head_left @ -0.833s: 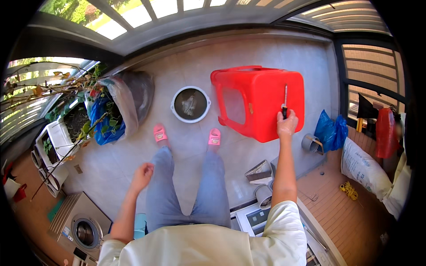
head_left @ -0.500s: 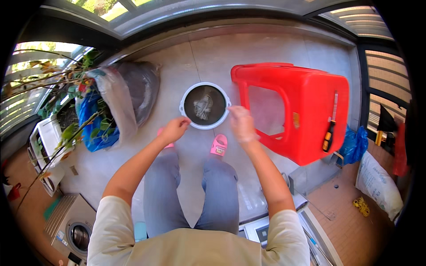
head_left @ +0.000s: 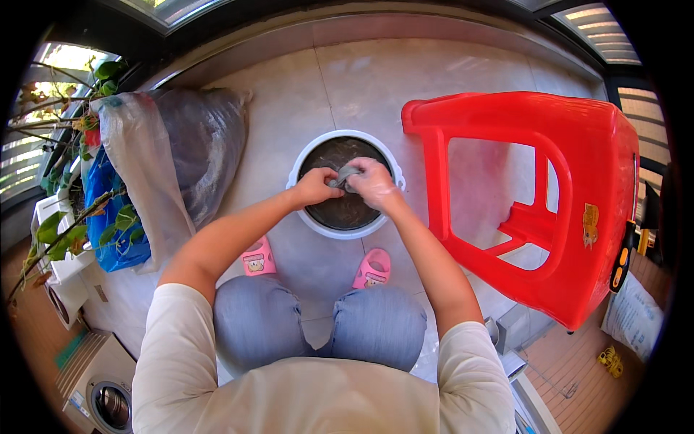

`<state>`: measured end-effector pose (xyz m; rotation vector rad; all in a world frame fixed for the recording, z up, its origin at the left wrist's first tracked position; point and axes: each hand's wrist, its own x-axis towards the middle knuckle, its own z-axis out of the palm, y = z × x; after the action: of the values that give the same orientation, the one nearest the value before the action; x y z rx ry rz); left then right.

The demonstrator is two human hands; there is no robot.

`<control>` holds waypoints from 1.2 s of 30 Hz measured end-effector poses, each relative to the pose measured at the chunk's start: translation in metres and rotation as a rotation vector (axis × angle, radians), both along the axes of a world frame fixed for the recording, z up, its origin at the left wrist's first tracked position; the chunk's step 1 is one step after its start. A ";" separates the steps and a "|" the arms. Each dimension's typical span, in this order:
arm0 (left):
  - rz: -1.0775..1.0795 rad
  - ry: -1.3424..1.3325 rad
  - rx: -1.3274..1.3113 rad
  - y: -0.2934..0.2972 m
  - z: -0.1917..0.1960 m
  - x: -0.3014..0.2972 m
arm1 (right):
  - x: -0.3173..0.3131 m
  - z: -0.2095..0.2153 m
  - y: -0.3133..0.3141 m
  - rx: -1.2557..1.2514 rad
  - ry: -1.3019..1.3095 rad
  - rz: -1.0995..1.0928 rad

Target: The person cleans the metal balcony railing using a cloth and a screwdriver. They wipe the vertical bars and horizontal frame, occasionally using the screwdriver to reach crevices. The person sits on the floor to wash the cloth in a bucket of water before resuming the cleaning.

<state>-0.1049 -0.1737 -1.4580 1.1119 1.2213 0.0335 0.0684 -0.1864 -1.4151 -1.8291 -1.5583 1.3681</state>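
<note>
A grey cloth [head_left: 345,176] is clamped in the fingers of the left hand [head_left: 318,186] and right hand [head_left: 373,181]; it is held over dark water [head_left: 338,213] in a white basin [head_left: 347,233], beside a red stool [head_left: 589,155].

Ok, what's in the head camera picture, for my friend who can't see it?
A person's left hand and right hand hold a grey cloth over a white tub of dark water. A red stool with a screwdriver on it stands to the right, plastic bags are to the left, and pink slippers show below.
</note>
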 end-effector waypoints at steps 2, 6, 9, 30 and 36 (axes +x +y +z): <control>0.019 -0.044 0.007 -0.001 0.010 -0.004 | 0.012 0.022 0.002 -0.112 0.105 -0.079; -0.151 0.105 0.464 -0.005 0.001 -0.018 | 0.021 0.034 -0.007 -0.107 -0.068 -0.151; -0.076 0.224 0.396 -0.004 -0.012 -0.016 | 0.017 0.023 -0.015 0.029 -0.405 -0.023; -0.133 0.150 0.437 -0.011 0.030 0.003 | -0.002 -0.014 -0.026 0.168 -0.422 0.204; 0.000 0.066 -0.004 -0.001 0.051 0.001 | -0.017 -0.007 -0.016 -0.071 -0.337 0.122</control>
<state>-0.1040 -0.1751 -1.4072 1.1173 1.2797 -0.0056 0.0515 -0.2019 -1.4225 -2.1267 -1.8339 1.2268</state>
